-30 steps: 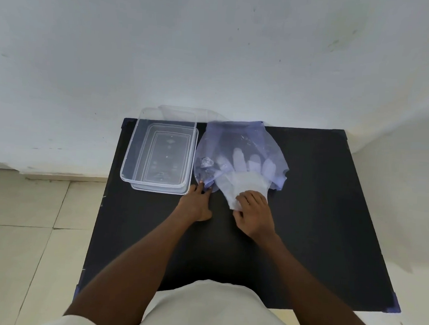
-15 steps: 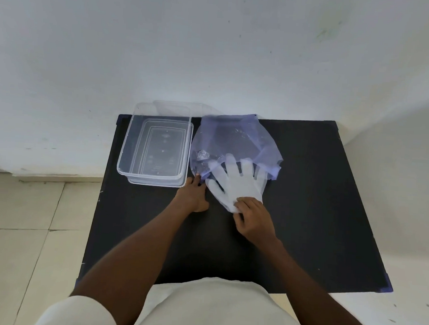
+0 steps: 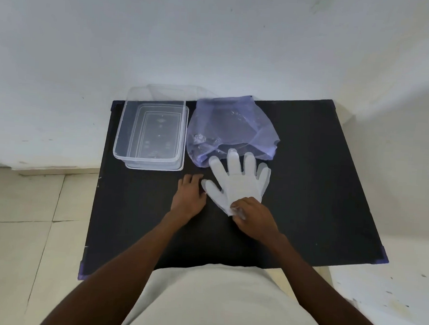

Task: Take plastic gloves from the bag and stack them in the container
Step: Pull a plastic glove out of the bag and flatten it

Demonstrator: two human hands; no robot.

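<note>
Plastic glove pinched at cuff by right hand; left hand flat, empty

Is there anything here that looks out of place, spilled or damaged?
Nothing stands out. The container sits upright and empty on the black table, the purple bag lies crumpled beside it, and one glove lies flat, pinched at the cuff by the right hand.
</note>
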